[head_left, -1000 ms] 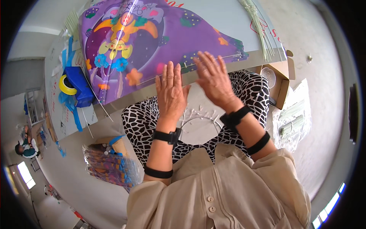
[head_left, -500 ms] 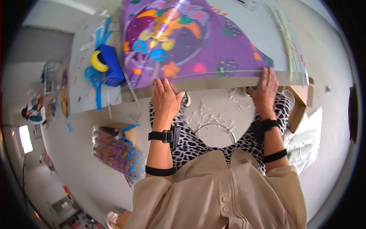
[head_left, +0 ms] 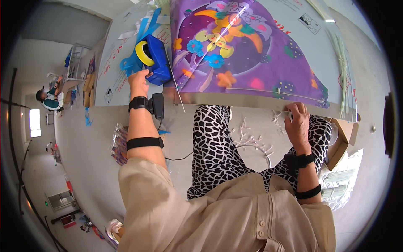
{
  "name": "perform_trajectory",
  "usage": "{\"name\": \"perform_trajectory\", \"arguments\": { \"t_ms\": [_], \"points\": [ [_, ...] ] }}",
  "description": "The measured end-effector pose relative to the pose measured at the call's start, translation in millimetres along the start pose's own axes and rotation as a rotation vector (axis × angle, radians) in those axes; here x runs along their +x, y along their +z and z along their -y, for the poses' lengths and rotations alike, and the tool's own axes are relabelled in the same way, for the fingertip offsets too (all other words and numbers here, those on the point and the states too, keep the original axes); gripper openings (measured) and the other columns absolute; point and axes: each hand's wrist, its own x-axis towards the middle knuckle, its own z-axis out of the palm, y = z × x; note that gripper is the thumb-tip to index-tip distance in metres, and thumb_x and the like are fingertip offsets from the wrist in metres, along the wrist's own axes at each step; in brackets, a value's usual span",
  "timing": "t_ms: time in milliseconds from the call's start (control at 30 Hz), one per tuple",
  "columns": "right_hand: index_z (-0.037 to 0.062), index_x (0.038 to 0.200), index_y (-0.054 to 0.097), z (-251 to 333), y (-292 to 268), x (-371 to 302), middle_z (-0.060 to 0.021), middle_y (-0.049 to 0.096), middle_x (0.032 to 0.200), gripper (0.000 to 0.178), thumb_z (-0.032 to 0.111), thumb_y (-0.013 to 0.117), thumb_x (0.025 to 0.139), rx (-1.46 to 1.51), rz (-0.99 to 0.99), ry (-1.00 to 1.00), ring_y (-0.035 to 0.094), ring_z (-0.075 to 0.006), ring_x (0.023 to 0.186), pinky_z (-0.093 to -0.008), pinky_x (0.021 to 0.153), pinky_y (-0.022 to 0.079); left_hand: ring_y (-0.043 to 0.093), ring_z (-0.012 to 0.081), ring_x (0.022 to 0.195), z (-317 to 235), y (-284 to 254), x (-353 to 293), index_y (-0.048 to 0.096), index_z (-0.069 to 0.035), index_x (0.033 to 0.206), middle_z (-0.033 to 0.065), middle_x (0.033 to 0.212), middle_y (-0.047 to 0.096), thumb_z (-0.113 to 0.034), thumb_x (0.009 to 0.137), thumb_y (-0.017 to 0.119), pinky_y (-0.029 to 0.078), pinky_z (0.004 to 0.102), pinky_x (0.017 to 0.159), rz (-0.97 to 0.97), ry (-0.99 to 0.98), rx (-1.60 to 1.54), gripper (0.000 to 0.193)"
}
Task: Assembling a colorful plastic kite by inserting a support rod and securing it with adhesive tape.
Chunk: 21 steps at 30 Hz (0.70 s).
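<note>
A purple printed sheet (head_left: 243, 77), resembling a kite sail, lies on the metal-edged table (head_left: 115, 71). A thin pale rod (head_left: 256, 90) runs along its near edge. My left hand (head_left: 138, 84) is at the near end of a blue tape dispenser (head_left: 159, 63) with a yellow roll (head_left: 142, 53). Its fingers are curled closed, and whatever is between them is hidden. At the table's front edge, by the sheet's right corner, my right hand (head_left: 299, 128) has bent fingers with the thumb apart. Nothing shows in it.
A bundle of thin pale rods (head_left: 342, 71) lies at the table's right. Blue strips (head_left: 130, 63) lie left of the dispenser. Below are a cardboard box (head_left: 342, 138), a plastic-wrapped pack (head_left: 336, 185) and scattered white bits (head_left: 247, 132). Another person (head_left: 50, 98) is far left.
My left hand has left the sheet's near edge and moved left to the tape dispenser. My right hand has drawn back from the sheet's corner to the table edge. The view has shifted left.
</note>
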Motion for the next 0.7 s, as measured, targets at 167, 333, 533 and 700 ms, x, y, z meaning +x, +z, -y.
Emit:
{"name": "perform_trajectory", "arguments": {
  "t_ms": [167, 333, 533, 700],
  "points": [
    [0.0086, 0.091, 0.056, 0.9, 11.0, 5.7, -0.0075, 0.054, 0.093, 0.030, -0.003, 0.060, 0.064, -0.018, -0.016, 0.050, 0.052, -0.0304, 0.094, -0.0416, 0.081, 0.040, 0.039, 0.0109, 0.070, 2.9, -10.4, 10.4, 0.055, -0.012, 0.077, -0.0035, 0.074, 0.047, -0.013, 0.071, 0.071, 0.039, 0.0415, 0.076, 0.155, -0.097, -0.363, 0.017],
    [0.0091, 0.091, 0.053, -0.7, 13.6, 6.7, -0.0070, 0.052, 0.092, 0.030, -0.003, 0.059, 0.064, -0.042, -0.009, 0.079, 0.050, -0.0303, 0.094, -0.0420, 0.079, 0.039, 0.040, 0.0149, 0.082, 9.3, -13.3, -18.9, 0.054, -0.012, 0.080, -0.0012, 0.083, 0.046, -0.009, 0.075, 0.068, 0.041, 0.0452, 0.078, 0.192, -0.045, -0.596, 0.015],
    [0.0097, 0.090, 0.052, 0.7, 14.7, 7.5, -0.0071, 0.051, 0.091, 0.030, -0.003, 0.057, 0.063, -0.058, -0.031, 0.061, 0.049, -0.0303, 0.093, -0.0419, 0.078, 0.038, 0.042, 0.0165, 0.083, 51.1, -10.8, -22.1, 0.053, -0.011, 0.076, -0.0001, 0.082, 0.046, -0.011, 0.076, 0.067, 0.040, 0.0419, 0.078, 0.179, -0.137, -0.640, 0.014],
    [0.0101, 0.091, 0.051, 2.0, 14.3, 7.3, -0.0070, 0.051, 0.092, 0.031, -0.002, 0.057, 0.063, -0.075, -0.022, 0.073, 0.049, -0.0305, 0.092, -0.0419, 0.077, 0.038, 0.046, 0.0166, 0.068, 81.6, 4.3, -19.0, 0.047, -0.013, 0.070, 0.0003, 0.068, 0.042, -0.013, 0.075, 0.062, 0.038, 0.0335, 0.065, 0.281, -0.386, -0.607, 0.016]
  ]
}}
